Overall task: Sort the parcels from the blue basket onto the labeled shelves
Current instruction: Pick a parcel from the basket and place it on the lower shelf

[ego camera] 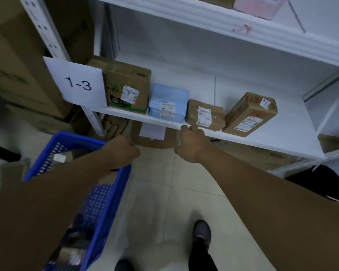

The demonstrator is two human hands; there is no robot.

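While four parcels point(205, 115) sat along the 1-3 shelf point(262, 141) front edge, the blue basket point(70, 136) held more: partly done. Right hand point(190, 142) curled at that edge, left hand point(123, 151) curled at basket's far rim; couldn't tell if either gripped.
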